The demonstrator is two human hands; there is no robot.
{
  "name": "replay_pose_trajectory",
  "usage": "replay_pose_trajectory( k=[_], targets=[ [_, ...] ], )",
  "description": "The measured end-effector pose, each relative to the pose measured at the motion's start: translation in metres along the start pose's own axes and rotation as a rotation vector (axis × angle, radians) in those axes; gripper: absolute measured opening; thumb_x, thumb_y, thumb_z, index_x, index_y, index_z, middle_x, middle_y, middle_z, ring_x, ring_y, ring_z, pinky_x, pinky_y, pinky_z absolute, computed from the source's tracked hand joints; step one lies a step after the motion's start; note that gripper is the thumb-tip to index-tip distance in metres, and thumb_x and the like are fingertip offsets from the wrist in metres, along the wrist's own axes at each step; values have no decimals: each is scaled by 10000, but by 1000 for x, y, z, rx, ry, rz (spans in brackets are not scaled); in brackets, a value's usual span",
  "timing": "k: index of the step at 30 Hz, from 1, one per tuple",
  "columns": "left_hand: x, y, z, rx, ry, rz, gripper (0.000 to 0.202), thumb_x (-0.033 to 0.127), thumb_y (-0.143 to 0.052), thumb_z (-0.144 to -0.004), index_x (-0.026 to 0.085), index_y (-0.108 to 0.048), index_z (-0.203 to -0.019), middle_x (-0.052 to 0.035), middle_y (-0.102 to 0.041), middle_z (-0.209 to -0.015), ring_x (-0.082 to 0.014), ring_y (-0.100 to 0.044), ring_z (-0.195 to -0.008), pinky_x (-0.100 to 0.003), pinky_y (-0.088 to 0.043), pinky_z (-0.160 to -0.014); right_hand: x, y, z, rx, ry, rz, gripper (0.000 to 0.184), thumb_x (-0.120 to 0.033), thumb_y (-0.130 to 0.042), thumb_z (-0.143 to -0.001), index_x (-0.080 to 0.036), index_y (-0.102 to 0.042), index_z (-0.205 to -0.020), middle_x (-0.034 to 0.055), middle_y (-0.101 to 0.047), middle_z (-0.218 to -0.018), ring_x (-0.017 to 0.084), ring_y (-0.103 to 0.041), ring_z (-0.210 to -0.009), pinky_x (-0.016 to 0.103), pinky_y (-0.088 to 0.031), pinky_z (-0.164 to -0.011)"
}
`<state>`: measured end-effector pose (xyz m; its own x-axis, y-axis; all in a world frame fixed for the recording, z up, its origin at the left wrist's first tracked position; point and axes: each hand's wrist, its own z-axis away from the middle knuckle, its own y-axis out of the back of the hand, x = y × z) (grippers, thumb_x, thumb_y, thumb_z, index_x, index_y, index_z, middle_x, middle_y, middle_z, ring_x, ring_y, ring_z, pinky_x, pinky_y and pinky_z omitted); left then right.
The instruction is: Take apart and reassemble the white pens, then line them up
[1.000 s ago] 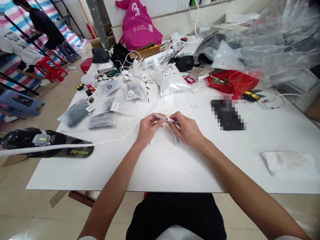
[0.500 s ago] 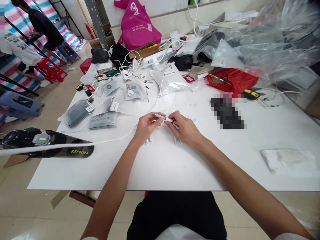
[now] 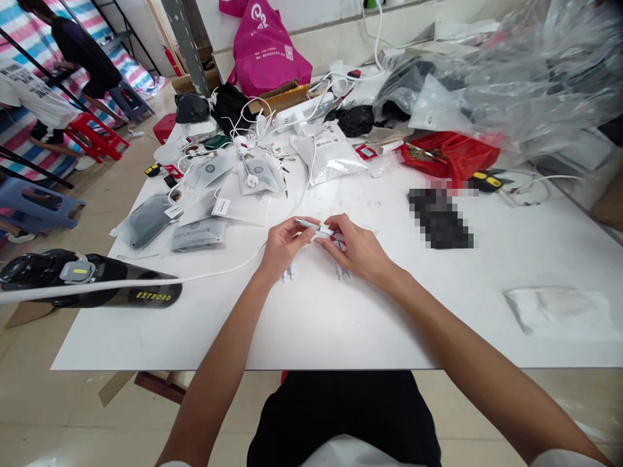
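Observation:
A slim white and silver pen (image 3: 311, 225) is held above the white table, slanting down slightly to the right. My left hand (image 3: 282, 246) is closed on its left part, thumb in front and fingers behind. At the right end, the thumb and fingers of my right hand (image 3: 357, 246) close round the pen, hiding part of it. Under my left hand lie several thin whitish pen-like pieces (image 3: 289, 272). More silvery pieces (image 3: 343, 271) lie below my right hand, partly covered by it.
A black bottle (image 3: 117, 282) lies at the left edge with a white cable (image 3: 219, 271) across it. Bagged pouches (image 3: 199, 235), tangled cords and a white mailer (image 3: 331, 155) crowd the back. Right are a red bag (image 3: 452, 155) and a flat white packet (image 3: 559, 311).
My right thumb has shifted slightly left along the pen, and its fingers look a little looser. The whole view has moved slightly. My left hand keeps its hold.

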<state>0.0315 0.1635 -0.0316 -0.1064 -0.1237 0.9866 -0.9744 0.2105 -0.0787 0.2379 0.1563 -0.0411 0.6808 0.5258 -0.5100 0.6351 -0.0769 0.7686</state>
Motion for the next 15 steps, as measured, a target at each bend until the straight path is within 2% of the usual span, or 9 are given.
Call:
replay_pose_trajectory(
  k=[3, 5, 8, 10, 12, 15],
  targets=[
    [-2, 1, 0, -1, -1, -10, 264, 453, -829, -899, 228, -824, -1036, -69, -778, -1180, -173, -682, -942, -294, -549, -819, 0, 1, 0, -14, 7, 5, 337, -477, -372, -1145, -221, -589, -1119, 67, -718, -971, 189, -622, -724, 311, -364, -608],
    [-2, 1, -1, 0, -1, -15, 265, 449, -828, -900, 224, -823, -1040, -70, -779, -1175, -172, -682, -946, -289, -546, -821, -1, 2, 0, -14, 9, 4, 340, -470, -364, -1148, -223, -597, -1147, 71, -723, -992, 192, -637, -749, 312, -365, -614],
    [-3, 1, -1, 2, 0, -9, 255, 437, -825, -905, 222, -824, -1042, -72, -778, -1169, -173, -683, -952, -283, -544, -822, -1, 2, -1, 0, 1, -12, 313, -496, -443, -1124, -221, -579, -1189, 71, -735, -1012, 196, -653, -759, 310, -372, -616],
    [-4, 1, -1, 8, -8, -6, 243, 432, -823, -908, 225, -826, -1036, -69, -775, -1172, -168, -677, -939, -282, -546, -813, -1, 2, 0, -15, 9, 8, 313, -475, -399, -1138, -226, -588, -1147, 74, -739, -1002, 195, -643, -739, 312, -352, -605],
    [-5, 1, -2, 16, -20, 2, 235, 426, -821, -912, 228, -829, -1039, -64, -775, -1168, -164, -671, -931, -281, -546, -805, 0, 2, 0, -20, 9, 20, 330, -466, -367, -1146, -228, -593, -1183, 84, -747, -1015, 205, -652, -753, 313, -344, -605],
    [-6, 2, -2, 44, -32, 12, 238, 423, -833, -901, 228, -833, -1037, -59, -777, -1140, -161, -668, -919, -274, -541, -790, 0, 2, 0, -6, -17, -18, 335, -502, -438, -1122, -218, -571, -1240, 76, -755, -981, 214, -661, -751, 311, -352, -614]
  ],
)
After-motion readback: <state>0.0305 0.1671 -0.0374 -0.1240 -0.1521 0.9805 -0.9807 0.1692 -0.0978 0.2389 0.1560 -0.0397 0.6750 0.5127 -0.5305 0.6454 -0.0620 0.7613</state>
